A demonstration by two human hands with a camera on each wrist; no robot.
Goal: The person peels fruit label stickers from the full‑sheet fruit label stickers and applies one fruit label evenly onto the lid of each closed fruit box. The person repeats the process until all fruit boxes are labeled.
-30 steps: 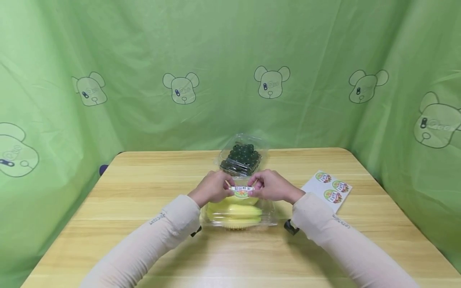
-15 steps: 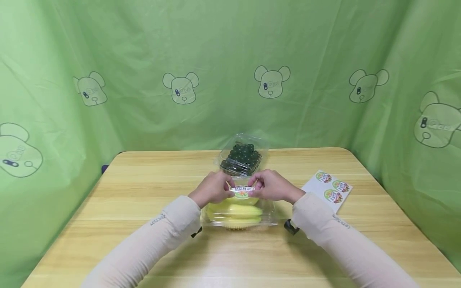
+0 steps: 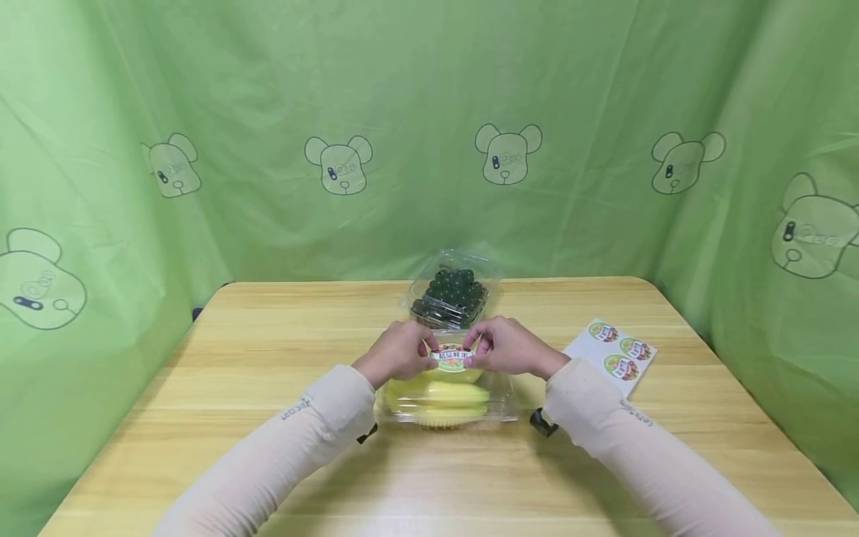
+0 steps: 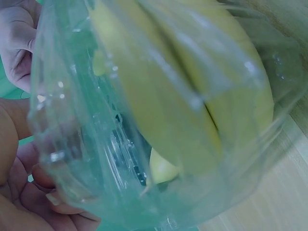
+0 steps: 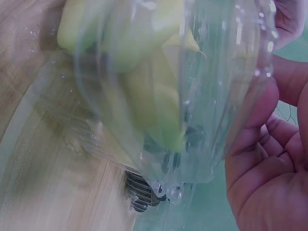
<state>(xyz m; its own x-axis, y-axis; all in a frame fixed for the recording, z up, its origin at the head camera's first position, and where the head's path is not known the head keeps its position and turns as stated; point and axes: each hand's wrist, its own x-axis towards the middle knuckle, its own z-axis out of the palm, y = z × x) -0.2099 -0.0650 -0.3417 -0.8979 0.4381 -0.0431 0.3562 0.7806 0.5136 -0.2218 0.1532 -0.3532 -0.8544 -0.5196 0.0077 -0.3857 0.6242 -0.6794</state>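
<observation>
In the head view, my left hand [image 3: 397,350] and right hand [image 3: 506,345] pinch opposite ends of an oval printed sticker [image 3: 451,358] between thumb and forefinger. It lies over the top of a clear plastic clamshell box [image 3: 502,406] that has yellow bananas [image 3: 439,393] inside. Through the plastic in the left wrist view, the bananas [image 4: 173,91] show large, with my left fingers [image 4: 17,202] beside the box's top. From the right wrist, the box hides the sticker, and my right hand [image 5: 269,168] is close against the lid.
Behind the banana box stands another clear clamshell box [image 3: 483,265] holding dark green grapes [image 3: 455,287]. A white sheet [image 3: 582,349] with 3 round stickers lies to the right on the wooden table [image 3: 268,328]. Green curtains [image 3: 423,89] surround the table's back and sides.
The sticker's printed face has turned up toward the head camera, so more of its oval shows. Both hands keep nearly the same place and grip.
</observation>
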